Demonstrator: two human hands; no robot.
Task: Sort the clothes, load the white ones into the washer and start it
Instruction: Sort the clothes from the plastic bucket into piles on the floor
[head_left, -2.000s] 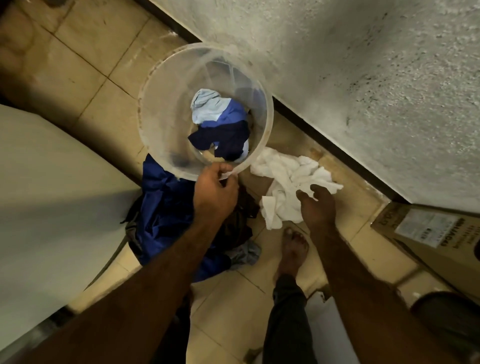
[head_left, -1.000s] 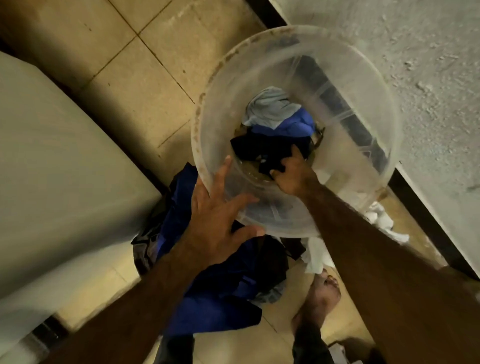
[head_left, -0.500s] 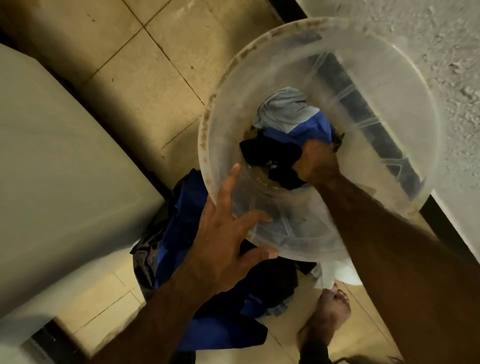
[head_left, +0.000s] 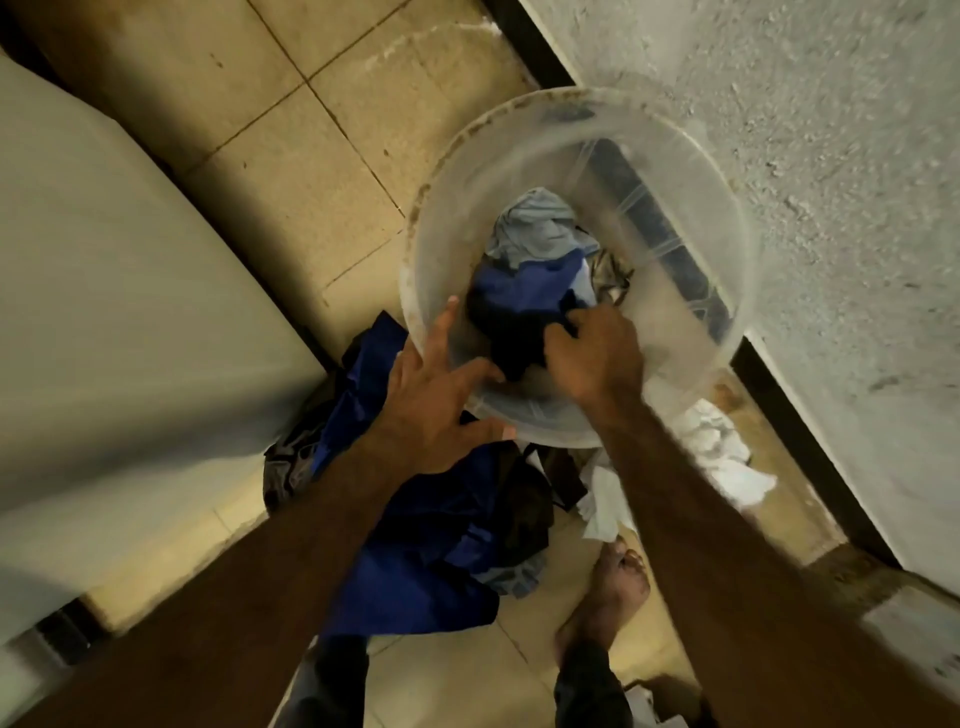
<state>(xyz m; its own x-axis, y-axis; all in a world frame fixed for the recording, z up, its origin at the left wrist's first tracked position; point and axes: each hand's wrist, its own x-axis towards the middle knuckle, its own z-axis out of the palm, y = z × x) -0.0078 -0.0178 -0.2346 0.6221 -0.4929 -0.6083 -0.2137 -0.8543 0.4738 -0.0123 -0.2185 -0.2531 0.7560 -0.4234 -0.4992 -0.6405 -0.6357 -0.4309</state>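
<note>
Right hand (head_left: 597, 358) is inside the clear plastic tub (head_left: 722, 244), fingers curled into a dark garment (head_left: 511, 332) and grasping it. Just beyond that grip lie a blue garment (head_left: 524, 280) and a pale grey-blue one (head_left: 540, 228). Left hand (head_left: 436, 405) is flat against the tub's near wall, fingers spread, grasping nothing. Below the left hand, on the tiled floor (head_left: 291, 135): a pile of blue and dark clothes (head_left: 431, 545). White clothes (head_left: 722, 457) lie on the floor to the right of the right forearm.
</note>
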